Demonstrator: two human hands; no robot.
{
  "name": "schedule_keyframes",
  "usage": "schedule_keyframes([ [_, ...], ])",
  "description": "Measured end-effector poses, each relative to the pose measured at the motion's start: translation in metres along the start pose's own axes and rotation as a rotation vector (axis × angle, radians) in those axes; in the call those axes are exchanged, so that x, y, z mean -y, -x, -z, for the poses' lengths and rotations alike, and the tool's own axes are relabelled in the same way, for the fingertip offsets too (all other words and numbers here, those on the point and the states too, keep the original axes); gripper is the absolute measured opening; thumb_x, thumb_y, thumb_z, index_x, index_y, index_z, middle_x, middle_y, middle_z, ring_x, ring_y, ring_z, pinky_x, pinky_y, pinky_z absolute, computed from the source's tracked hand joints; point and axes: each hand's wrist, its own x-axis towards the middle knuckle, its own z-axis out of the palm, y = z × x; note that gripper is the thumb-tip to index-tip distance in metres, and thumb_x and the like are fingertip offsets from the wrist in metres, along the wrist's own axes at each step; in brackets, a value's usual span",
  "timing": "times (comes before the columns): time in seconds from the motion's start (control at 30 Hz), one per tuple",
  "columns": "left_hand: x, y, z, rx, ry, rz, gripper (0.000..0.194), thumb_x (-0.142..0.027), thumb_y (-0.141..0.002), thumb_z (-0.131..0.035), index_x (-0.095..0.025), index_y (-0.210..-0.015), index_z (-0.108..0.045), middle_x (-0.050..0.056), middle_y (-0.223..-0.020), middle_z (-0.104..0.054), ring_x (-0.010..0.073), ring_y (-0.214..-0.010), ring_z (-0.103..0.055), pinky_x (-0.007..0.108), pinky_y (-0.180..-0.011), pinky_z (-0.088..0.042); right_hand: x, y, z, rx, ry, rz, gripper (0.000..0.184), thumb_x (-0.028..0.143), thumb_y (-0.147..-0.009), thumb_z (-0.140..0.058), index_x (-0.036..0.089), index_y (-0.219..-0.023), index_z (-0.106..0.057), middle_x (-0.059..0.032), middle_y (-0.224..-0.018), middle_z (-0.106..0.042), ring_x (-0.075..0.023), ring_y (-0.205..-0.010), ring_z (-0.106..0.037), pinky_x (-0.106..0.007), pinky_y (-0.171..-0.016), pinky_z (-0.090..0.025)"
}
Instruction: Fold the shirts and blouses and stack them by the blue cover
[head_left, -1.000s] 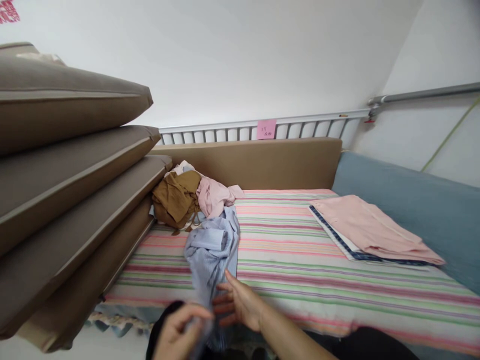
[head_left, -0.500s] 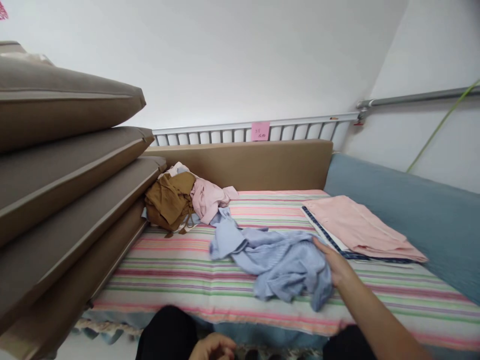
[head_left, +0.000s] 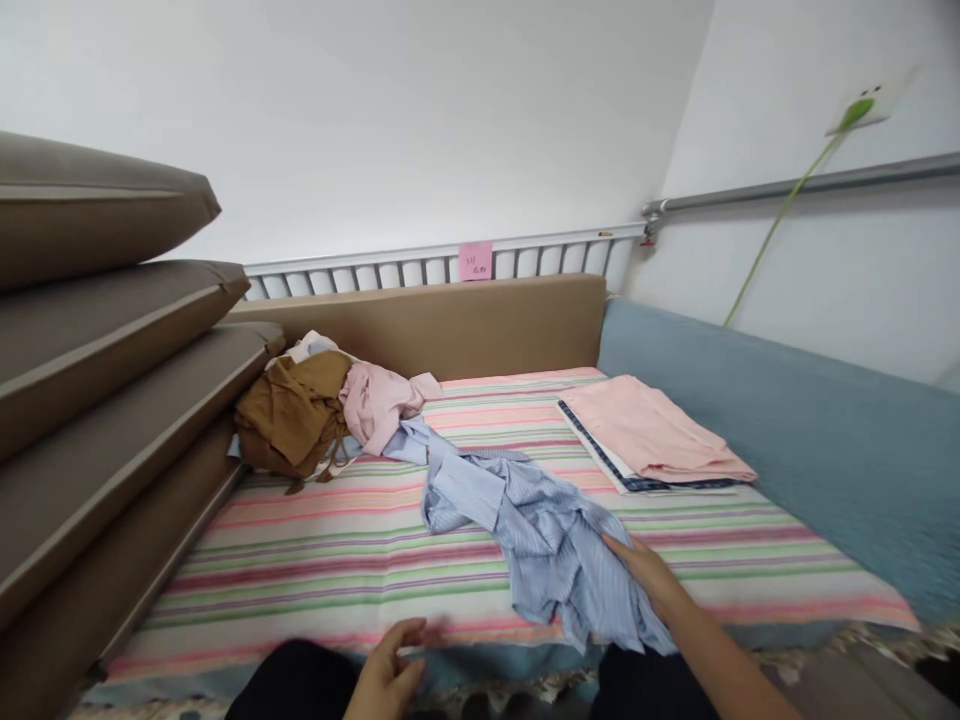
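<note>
A crumpled blue striped shirt (head_left: 540,530) lies stretched across the striped cloth, its near end reaching the front edge. My right hand (head_left: 649,575) grips the shirt's right side, fingertips partly hidden in the folds. Low in front of me, my left hand (head_left: 386,675) is empty, with thumb and fingers apart, just short of the shirt. Beyond the shirt's far left end is a heap with a brown garment (head_left: 296,410) and a pink garment (head_left: 382,400). To the right lies a flat stack of folded clothes, a light pink one (head_left: 652,425) on top.
Brown cushions (head_left: 112,390) are piled high on the left. A brown padded board (head_left: 450,325) stands at the back below a white radiator, and a blue backrest (head_left: 750,400) runs along the right. Striped cloth (head_left: 315,560) covers the seat. A green cord (head_left: 780,220) hangs from a wall socket.
My right hand has drawn the shirt's right end toward me, so it spreads out more. My left hand has risen to the cloth's front edge. The view has turned slightly right.
</note>
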Motion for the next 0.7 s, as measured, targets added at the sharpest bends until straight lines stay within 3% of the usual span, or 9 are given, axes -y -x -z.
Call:
schedule_keyframes([
  [0.1,-0.004,-0.019,0.006,-0.029,-0.104,-0.003,0.056,-0.041,-0.065,-0.058,-0.017,-0.115,-0.057,0.008,-0.105,-0.065,0.0114,-0.06,-0.053,0.028,-0.062,-0.045,-0.003,-0.002,0.001,0.016,-0.035,-0.028,0.051,0.047,-0.056,-0.071,0.017,-0.096,-0.066,-0.0114,-0.1,-0.07,-0.0301,-0.097,-0.064,-0.036,-0.08,-0.053],
  [0.2,-0.015,-0.048,0.008,-0.121,-0.221,-0.119,0.05,-0.035,-0.067,-0.055,-0.016,-0.112,-0.058,0.011,-0.114,-0.063,0.0169,-0.075,-0.06,0.033,-0.077,-0.048,-0.006,-0.004,0.001,0.012,-0.053,-0.015,0.053,0.046,-0.056,-0.071,0.016,-0.099,-0.065,-0.0126,-0.103,-0.069,-0.0304,-0.099,-0.063,-0.037,-0.081,-0.053],
  [0.33,-0.04,-0.091,-0.005,-0.189,-0.481,-0.271,0.045,-0.027,-0.071,-0.051,-0.014,-0.113,-0.058,0.012,-0.115,-0.063,0.0197,-0.099,-0.059,0.032,-0.092,-0.043,-0.006,-0.004,0.001,0.009,-0.053,0.017,0.053,0.047,-0.054,-0.071,0.017,-0.097,-0.066,-0.0117,-0.103,-0.069,-0.0314,-0.099,-0.063,-0.038,-0.082,-0.053],
  [0.43,-0.057,-0.118,-0.02,-0.237,-0.651,-0.234,0.049,-0.024,-0.072,-0.053,-0.01,-0.119,-0.054,0.014,-0.116,-0.062,0.0195,-0.109,-0.055,0.028,-0.096,-0.039,-0.005,-0.004,0.0,0.013,-0.045,0.028,0.051,0.048,-0.055,-0.07,0.017,-0.095,-0.067,-0.011,-0.102,-0.069,-0.0315,-0.101,-0.062,-0.038,-0.082,-0.052],
  [0.57,-0.064,-0.142,-0.03,-0.34,-0.712,-0.127,0.053,-0.027,-0.071,-0.056,-0.004,-0.118,-0.052,0.019,-0.11,-0.063,0.0259,-0.104,-0.057,0.033,-0.09,-0.04,-0.007,-0.005,0.0,0.017,-0.028,0.071,0.051,0.049,-0.055,-0.069,0.016,-0.094,-0.067,-0.0108,-0.108,-0.067,-0.0314,-0.104,-0.061,-0.038,-0.083,-0.052],
  [0.7,-0.062,-0.153,-0.03,-0.358,-0.747,-0.066,0.032,-0.024,-0.069,-0.059,-0.011,-0.097,-0.062,0.014,-0.093,-0.068,0.0245,-0.09,-0.062,0.03,-0.078,-0.042,-0.009,-0.008,0.001,0.009,0.005,0.081,0.051,0.05,-0.057,-0.067,0.016,-0.095,-0.067,-0.0096,-0.11,-0.066,-0.0304,-0.105,-0.06,-0.036,-0.081,-0.052],
])
